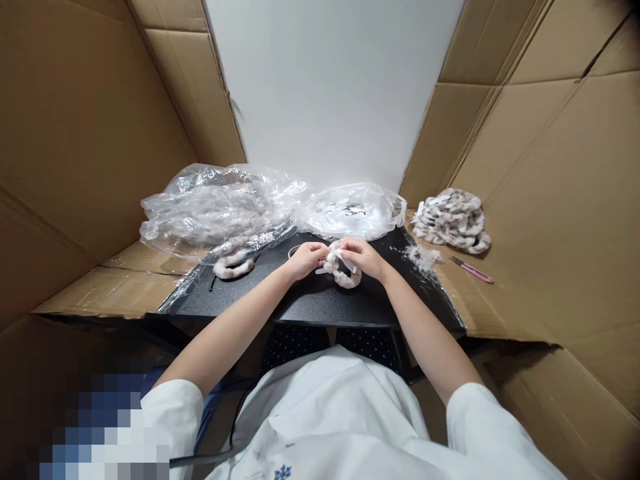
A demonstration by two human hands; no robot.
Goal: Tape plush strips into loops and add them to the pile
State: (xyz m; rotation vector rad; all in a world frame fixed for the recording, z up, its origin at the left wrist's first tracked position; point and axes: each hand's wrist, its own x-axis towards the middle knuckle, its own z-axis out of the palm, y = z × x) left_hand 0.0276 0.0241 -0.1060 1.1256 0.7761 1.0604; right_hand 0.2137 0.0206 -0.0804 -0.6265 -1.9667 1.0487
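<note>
In front of me, low over the black table (310, 303), a fluffy white-and-tan ring (349, 280) is between my two hands. My left hand (306, 261) is closed in a pinch at its upper left side. My right hand (367, 259) pinches at the top right, where a thin white strip (336, 254) passes between the fingers of both hands. The fingers partly cover the ring's upper part. A second fluffy ring (234, 267) with a black cord end lies to the left, at the mouth of a clear plastic bag (210, 207).
Behind my hands sits another clear bag (350, 207) with white strips inside. On the right are a pile of fluffy rings (453, 220), loose white fluff (423, 259) and a pink-handled cutter (473, 269). Cardboard walls (565, 200) stand on both sides.
</note>
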